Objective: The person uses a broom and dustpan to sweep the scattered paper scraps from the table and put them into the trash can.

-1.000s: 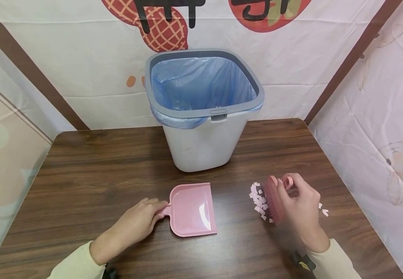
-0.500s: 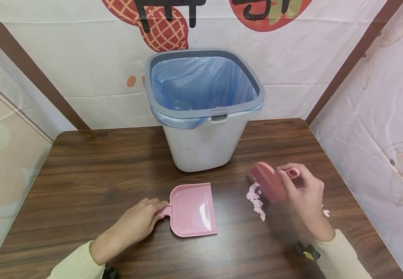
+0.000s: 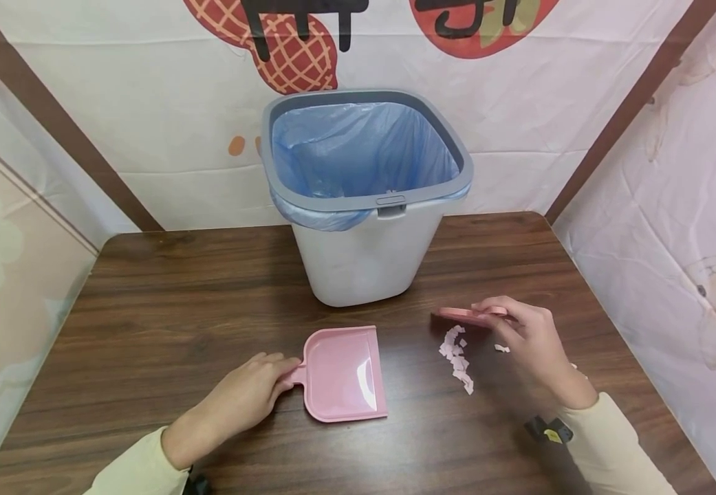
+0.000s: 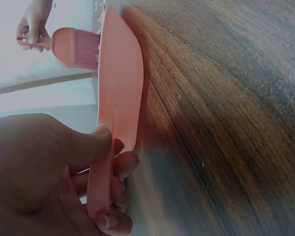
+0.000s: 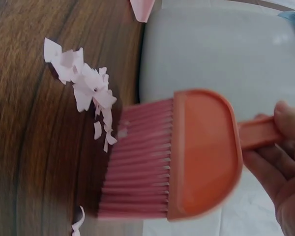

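In the head view, your left hand (image 3: 240,395) holds the pink dustpan (image 3: 335,375) by its handle (image 3: 296,375), and the dustpan lies on the wooden table (image 3: 209,295), with its straight edge toward the white scraps (image 3: 454,357). Your right hand (image 3: 534,344) pinches the pink brush (image 3: 459,315), which is seen almost from its edge, just beyond the scraps. One loose scrap (image 3: 502,348) lies beside this hand. Behind dustpan and scraps stands the pale bin (image 3: 364,268) with a blue bag (image 3: 358,151).

In the left wrist view, your thumb presses along the handle and your other fingers are curled around it from the other side. Past the dustpan, the brush appears in your right hand.

In the right wrist view, your thumb and fingers grip the brush by its end. The bristles (image 5: 137,172) are just beside the scraps; whether they touch the table, I cannot tell.
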The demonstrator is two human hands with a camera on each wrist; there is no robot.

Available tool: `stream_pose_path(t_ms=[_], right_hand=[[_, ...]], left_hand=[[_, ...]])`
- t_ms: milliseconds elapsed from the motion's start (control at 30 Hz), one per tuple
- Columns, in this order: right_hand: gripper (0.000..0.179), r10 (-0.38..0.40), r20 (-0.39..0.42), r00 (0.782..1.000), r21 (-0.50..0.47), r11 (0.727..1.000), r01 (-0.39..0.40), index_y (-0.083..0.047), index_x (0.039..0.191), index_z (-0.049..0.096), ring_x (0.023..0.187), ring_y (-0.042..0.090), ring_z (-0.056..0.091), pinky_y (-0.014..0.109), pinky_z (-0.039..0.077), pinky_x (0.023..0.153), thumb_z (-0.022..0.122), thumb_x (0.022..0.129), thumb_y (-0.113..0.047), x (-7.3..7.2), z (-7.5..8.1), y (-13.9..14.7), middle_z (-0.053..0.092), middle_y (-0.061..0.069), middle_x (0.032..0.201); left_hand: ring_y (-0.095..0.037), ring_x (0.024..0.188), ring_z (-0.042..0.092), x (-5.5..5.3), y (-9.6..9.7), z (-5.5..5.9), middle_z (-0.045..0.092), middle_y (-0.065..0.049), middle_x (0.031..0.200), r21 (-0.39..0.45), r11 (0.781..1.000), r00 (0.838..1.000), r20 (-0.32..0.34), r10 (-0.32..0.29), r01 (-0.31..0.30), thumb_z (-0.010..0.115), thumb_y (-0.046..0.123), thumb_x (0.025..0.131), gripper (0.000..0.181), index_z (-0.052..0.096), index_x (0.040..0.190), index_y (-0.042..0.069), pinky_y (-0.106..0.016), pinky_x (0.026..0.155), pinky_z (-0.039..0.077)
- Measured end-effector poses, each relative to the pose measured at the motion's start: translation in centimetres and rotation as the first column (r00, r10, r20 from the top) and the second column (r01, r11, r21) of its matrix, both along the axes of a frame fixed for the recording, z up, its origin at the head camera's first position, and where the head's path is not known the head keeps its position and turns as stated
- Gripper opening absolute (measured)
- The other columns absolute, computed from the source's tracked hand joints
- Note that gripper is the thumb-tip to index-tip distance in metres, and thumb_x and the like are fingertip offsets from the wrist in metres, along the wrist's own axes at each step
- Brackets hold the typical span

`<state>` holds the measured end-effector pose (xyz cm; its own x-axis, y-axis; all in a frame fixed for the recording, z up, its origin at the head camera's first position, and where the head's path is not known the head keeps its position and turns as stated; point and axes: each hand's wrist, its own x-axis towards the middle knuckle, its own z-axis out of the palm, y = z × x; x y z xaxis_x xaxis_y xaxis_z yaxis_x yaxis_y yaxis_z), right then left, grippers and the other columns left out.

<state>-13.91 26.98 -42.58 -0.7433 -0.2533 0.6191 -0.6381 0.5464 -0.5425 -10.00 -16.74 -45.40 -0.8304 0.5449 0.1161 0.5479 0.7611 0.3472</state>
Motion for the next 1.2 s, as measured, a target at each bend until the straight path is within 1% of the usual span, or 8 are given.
stream_pose_path(t_ms=[267, 500, 633, 733, 833, 900, 1033, 1200], right_hand=[[0.04, 0.124, 0.095, 0.988, 0.04, 0.991, -0.129, -0.01, 0.098, 0.076, 0.091, 0.004, 0.071, 0.011, 0.052, 0.076, 0.08, 0.072, 0.02, 0.6, 0.9, 0.9, 0.077, 0.002, 0.095], [0.045, 0.22, 0.066, 0.973, -0.007, 0.976, -0.22, -0.008, 0.095, 0.075, 0.092, 0.003, 0.071, 0.012, 0.053, 0.073, 0.076, 0.067, 0.027, 1.1, 1.8, 1.2, 0.077, 0.006, 0.093], [0.038, 0.288, 0.055, 0.956, -0.079, 0.956, -0.284, -0.003, 0.097, 0.075, 0.092, 0.008, 0.073, 0.014, 0.054, 0.071, 0.074, 0.071, 0.026, 1.2, 2.7, 1.7, 0.077, 0.01, 0.093], [0.029, 0.314, 0.107, 0.943, -0.078, 0.949, -0.307, -0.005, 0.097, 0.074, 0.09, 0.007, 0.073, 0.016, 0.055, 0.07, 0.076, 0.079, 0.017, 1.5, 3.4, 2.3, 0.077, 0.008, 0.093], [0.029, 0.337, 0.185, 0.923, -0.061, 0.941, -0.332, -0.009, 0.096, 0.073, 0.09, 0.005, 0.072, 0.017, 0.056, 0.067, 0.075, 0.081, 0.016, 1.9, 3.9, 2.5, 0.076, 0.005, 0.093], [0.039, 0.36, 0.219, 0.907, -0.049, 0.932, -0.358, -0.01, 0.096, 0.073, 0.09, 0.006, 0.072, 0.018, 0.055, 0.066, 0.072, 0.077, 0.023, 2.0, 4.0, 2.6, 0.076, 0.005, 0.092], [0.043, 0.379, 0.303, 0.874, -0.024, 0.92, -0.39, -0.016, 0.097, 0.073, 0.088, 0.005, 0.071, 0.018, 0.055, 0.067, 0.072, 0.078, 0.023, 2.1, 3.8, 2.6, 0.076, -0.002, 0.093], [0.041, 0.393, 0.306, 0.867, -0.006, 0.911, -0.411, -0.016, 0.098, 0.073, 0.084, 0.005, 0.07, 0.018, 0.055, 0.068, 0.073, 0.078, 0.02, 1.8, 3.2, 2.4, 0.075, -0.002, 0.092]], left_hand=[[-0.022, 0.089, 0.064, 0.0, 0.0, 0.0, 0.068, 0.001, 0.096, 0.009, 1.0, 1.0, -0.008, 0.001, -0.001, 0.074, 0.007, 0.091, 0.024, 0.072, 0.115, 0.006, -0.041, 0.081, 0.055], [-0.024, 0.092, 0.065, 0.0, 0.0, 0.0, 0.07, -0.002, 0.098, 0.002, 1.0, 1.0, 0.009, 0.009, -0.009, 0.073, 0.007, 0.092, 0.025, 0.072, 0.116, 0.004, -0.043, 0.083, 0.056], [-0.023, 0.092, 0.065, 0.0, 0.1, 0.0, 0.069, -0.001, 0.098, 0.003, 1.0, 1.0, 0.006, 0.006, -0.006, 0.073, 0.008, 0.092, 0.025, 0.072, 0.116, 0.005, -0.043, 0.083, 0.056], [-0.023, 0.092, 0.066, 0.0, 0.0, 0.1, 0.069, -0.001, 0.098, 0.003, 1.0, 1.0, 0.009, 0.007, -0.007, 0.073, 0.008, 0.092, 0.024, 0.072, 0.117, 0.005, -0.043, 0.083, 0.056], [-0.023, 0.092, 0.065, 0.0, 0.0, 0.0, 0.069, 0.0, 0.097, 0.005, 1.0, 1.0, 0.01, 0.005, -0.005, 0.073, 0.008, 0.092, 0.024, 0.072, 0.117, 0.005, -0.043, 0.083, 0.056], [-0.023, 0.091, 0.065, 0.0, 0.0, 0.0, 0.069, 0.0, 0.097, 0.008, 1.0, 1.0, 0.003, -0.001, 0.001, 0.073, 0.008, 0.092, 0.024, 0.072, 0.116, 0.005, -0.042, 0.082, 0.056], [-0.023, 0.089, 0.065, -0.1, 0.0, -0.1, 0.068, 0.002, 0.094, 0.011, 1.0, 1.0, -0.008, -0.011, 0.011, 0.073, 0.008, 0.092, 0.023, 0.072, 0.115, 0.006, -0.042, 0.081, 0.055], [-0.022, 0.088, 0.064, -0.1, 0.0, -0.1, 0.066, 0.003, 0.092, 0.011, 1.0, 1.0, -0.004, -0.01, 0.01, 0.074, 0.008, 0.092, 0.024, 0.072, 0.115, 0.006, -0.041, 0.08, 0.055]])
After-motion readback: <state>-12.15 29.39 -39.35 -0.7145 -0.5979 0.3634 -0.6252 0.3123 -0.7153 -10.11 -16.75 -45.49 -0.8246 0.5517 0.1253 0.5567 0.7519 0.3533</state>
